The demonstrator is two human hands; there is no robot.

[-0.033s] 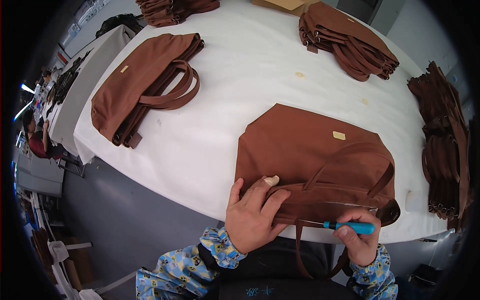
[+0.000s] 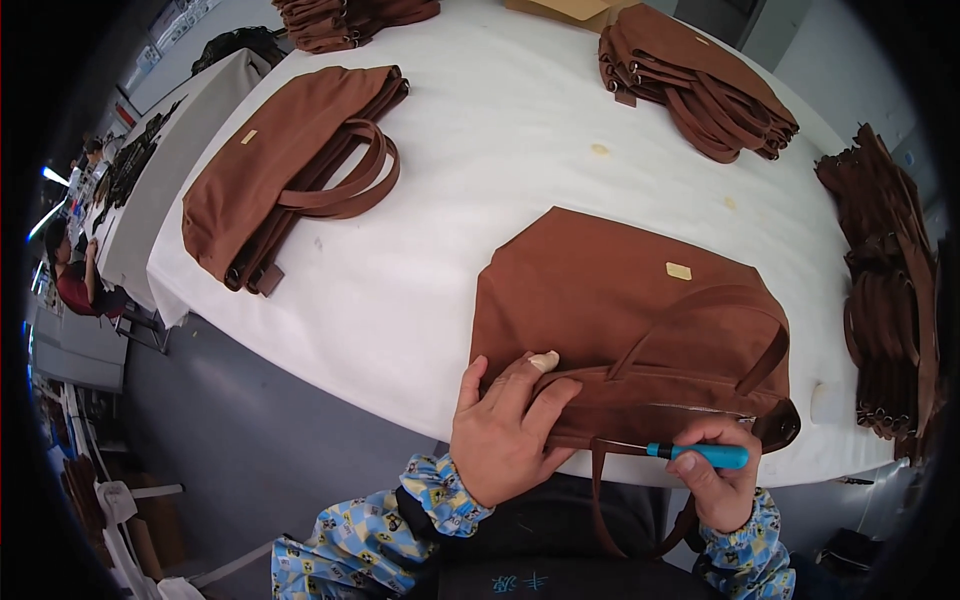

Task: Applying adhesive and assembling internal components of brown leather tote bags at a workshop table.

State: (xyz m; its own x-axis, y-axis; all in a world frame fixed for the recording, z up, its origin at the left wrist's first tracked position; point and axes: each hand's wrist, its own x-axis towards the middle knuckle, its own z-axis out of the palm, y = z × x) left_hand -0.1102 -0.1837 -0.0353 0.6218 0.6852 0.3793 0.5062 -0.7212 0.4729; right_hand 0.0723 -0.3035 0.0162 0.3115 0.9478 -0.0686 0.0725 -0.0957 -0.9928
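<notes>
A brown tote bag (image 2: 600, 280) with a small pale label lies at the table's near edge, its opening toward me. My left hand (image 2: 503, 430) grips the bag's near rim at the left, fingers spread over the cloth and the thumb by the edge. One of its fingers wears a pale cover. In my right hand (image 2: 718, 475) is a blue-handled tool (image 2: 710, 456) with a thin shaft, pointing left along the rim. The shaft's tip is too fine to make out. One bag handle (image 2: 770, 350) lies over the far side; the other hangs below the table edge.
A brown bag stack (image 2: 270, 180) lies on the white table (image 2: 450, 220) at the left. More bags (image 2: 700, 80) are piled at the far right, others (image 2: 350, 20) at the far left. Brown pieces (image 2: 885, 300) line the right edge. A person (image 2: 75, 280) sits far left.
</notes>
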